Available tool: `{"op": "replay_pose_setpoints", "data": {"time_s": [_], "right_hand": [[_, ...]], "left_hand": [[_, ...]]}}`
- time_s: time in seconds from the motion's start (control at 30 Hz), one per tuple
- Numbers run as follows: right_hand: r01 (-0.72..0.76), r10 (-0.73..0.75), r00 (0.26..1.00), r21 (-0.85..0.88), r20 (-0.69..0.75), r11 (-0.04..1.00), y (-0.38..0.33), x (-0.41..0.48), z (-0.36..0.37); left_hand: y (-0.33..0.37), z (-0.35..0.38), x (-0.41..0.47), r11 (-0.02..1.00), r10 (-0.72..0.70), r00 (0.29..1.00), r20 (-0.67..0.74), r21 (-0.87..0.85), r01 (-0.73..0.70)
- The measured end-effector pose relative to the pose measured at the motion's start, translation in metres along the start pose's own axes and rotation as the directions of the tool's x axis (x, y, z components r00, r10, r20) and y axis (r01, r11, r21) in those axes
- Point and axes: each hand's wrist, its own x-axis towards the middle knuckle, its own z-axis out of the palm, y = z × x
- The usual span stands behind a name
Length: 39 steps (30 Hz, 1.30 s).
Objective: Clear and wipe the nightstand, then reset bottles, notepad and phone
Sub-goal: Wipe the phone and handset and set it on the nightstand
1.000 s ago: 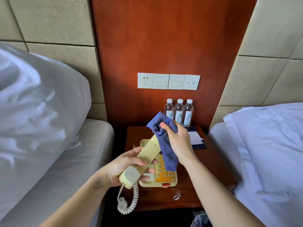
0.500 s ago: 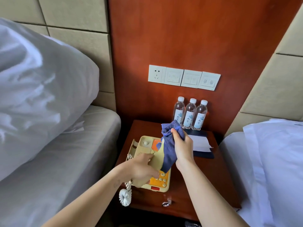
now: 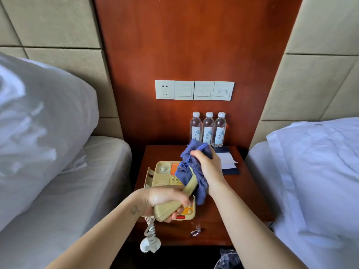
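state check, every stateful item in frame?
handset: off its cradle, gripped by left hand
cloth: wrapped over handset's upper end, gripped by right hand
phone base: on nightstand, cradle empty
bottles: three, upright, capped, at nightstand's back
notepad: flat on nightstand, in front of bottles
cord: hanging over nightstand's front edge

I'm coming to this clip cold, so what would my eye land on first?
The hands at centre: the left hand grips a cream phone handset above its base, and the right hand holds a blue cloth against it. Behind, three water bottles stand in a row at the back of the wooden nightstand.
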Motion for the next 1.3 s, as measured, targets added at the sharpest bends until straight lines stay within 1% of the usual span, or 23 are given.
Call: {"op": "replay_pose_setpoints", "data": {"time_s": [0.13, 0.17, 0.23, 0.33, 0.4, 0.43, 0.53, 0.63, 0.77, 0.87, 0.9, 0.93, 0.97, 1.0, 1.03, 1.07, 1.1, 1.13, 1.17, 1.2, 1.23, 1.27, 1.3], "right_hand": [[-0.058, 0.065, 0.995, 0.091, -0.076, 0.994, -0.019, 0.001, -0.002], [-0.060, 0.067, 0.993, 0.075, -0.095, 0.995, -0.022, 0.003, -0.002], [-0.062, 0.065, 0.983, 0.025, -0.171, 0.998, -0.028, 0.012, -0.005], [-0.096, 0.108, 0.951, 0.053, -0.290, 0.994, -0.039, 0.025, -0.011], [-0.091, 0.125, 0.944, 0.125, -0.305, 0.988, -0.044, 0.028, -0.009], [-0.073, 0.114, 0.947, 0.147, -0.299, 0.986, -0.044, 0.028, -0.007], [-0.048, 0.087, 0.966, 0.161, -0.244, 0.986, -0.033, 0.026, 0.009], [-0.083, 0.119, 0.971, 0.176, -0.206, 0.981, -0.009, 0.018, 0.026], [-0.157, 0.184, 0.962, 0.144, -0.203, 0.977, 0.017, 0.011, 0.030], [-0.251, 0.263, 0.951, 0.093, -0.162, 0.964, 0.027, 0.004, 0.031], [-0.284, 0.295, 0.944, 0.092, -0.149, 0.954, 0.028, 0.002, 0.031], [-0.299, 0.310, 0.939, 0.089, -0.148, 0.950, 0.029, 0.000, 0.029], [-0.271, 0.280, 0.945, 0.076, -0.167, 0.960, 0.029, -0.001, 0.027], [-0.214, 0.220, 0.957, 0.050, -0.191, 0.975, 0.030, -0.001, 0.025], [-0.148, 0.149, 0.967, 0.018, -0.207, 0.989, 0.029, -0.002, 0.022], [-0.099, 0.094, 0.974, -0.016, -0.208, 0.995, 0.028, -0.003, 0.021], [-0.069, 0.059, 0.979, -0.042, -0.195, 0.997, 0.026, -0.005, 0.020], [-0.066, 0.055, 0.984, -0.057, -0.171, 0.996, 0.023, -0.008, 0.020], [-0.071, 0.062, 0.989, -0.067, -0.132, 0.995, 0.020, -0.010, 0.020], [-0.078, 0.071, 0.993, -0.079, -0.090, 0.994, 0.017, -0.013, 0.020], [-0.076, 0.073, 0.997, -0.089, -0.038, 0.993, 0.015, -0.016, 0.020], [-0.079, 0.081, 0.997, -0.099, 0.015, 0.992, 0.014, -0.020, 0.020], [-0.086, 0.094, 0.993, -0.109, 0.071, 0.990, 0.015, -0.023, 0.021]], "left_hand": [[0.009, 0.002, 0.000, 0.997, 0.018, 1.000, 0.001, 0.073, -0.018], [0.011, 0.002, -0.001, 0.992, 0.038, 0.999, -0.030, 0.122, -0.034], [0.015, 0.001, -0.006, 0.958, 0.096, 0.980, -0.172, 0.283, -0.044], [0.013, 0.004, -0.011, 0.853, 0.237, 0.907, -0.348, 0.522, -0.023], [0.008, 0.009, -0.007, 0.741, 0.396, 0.810, -0.431, 0.671, -0.005], [0.005, 0.011, -0.003, 0.716, 0.445, 0.765, -0.466, 0.698, 0.009], [0.003, 0.015, 0.010, 0.743, 0.453, 0.708, -0.542, 0.669, 0.037], [0.005, 0.015, 0.016, 0.748, 0.490, 0.628, -0.605, 0.661, 0.053], [0.001, 0.011, 0.016, 0.727, 0.585, 0.536, -0.609, 0.687, -0.013], [0.003, 0.003, 0.020, 0.681, 0.589, 0.517, -0.620, 0.726, 0.094], [0.004, 0.002, 0.021, 0.603, 0.668, 0.485, -0.565, 0.792, 0.092], [0.003, -0.002, 0.024, 0.499, 0.720, 0.523, -0.456, 0.864, 0.067], [0.003, -0.006, 0.025, 0.450, 0.725, 0.585, -0.364, 0.893, -0.002], [0.002, -0.012, 0.022, 0.533, 0.618, 0.708, -0.342, 0.844, -0.057], [0.005, -0.018, 0.013, 0.701, 0.423, 0.846, -0.325, 0.709, -0.078], [0.009, -0.025, 0.006, 0.843, 0.306, 0.896, -0.323, 0.529, -0.098], [0.012, -0.035, 0.004, 0.893, 0.312, 0.871, -0.379, 0.431, -0.132], [0.016, -0.043, 0.004, 0.904, 0.383, 0.786, -0.486, 0.372, -0.210], [0.021, -0.047, 0.001, 0.898, 0.438, 0.671, -0.599, 0.323, -0.299], [0.028, -0.049, -0.002, 0.883, 0.463, 0.587, -0.664, 0.290, -0.369], [0.032, -0.052, -0.004, 0.870, 0.467, 0.564, -0.681, 0.241, -0.429], [0.033, -0.055, -0.004, 0.867, 0.459, 0.600, -0.655, 0.182, -0.464], [0.035, -0.058, -0.005, 0.874, 0.449, 0.663, -0.599, 0.139, -0.467]]}}
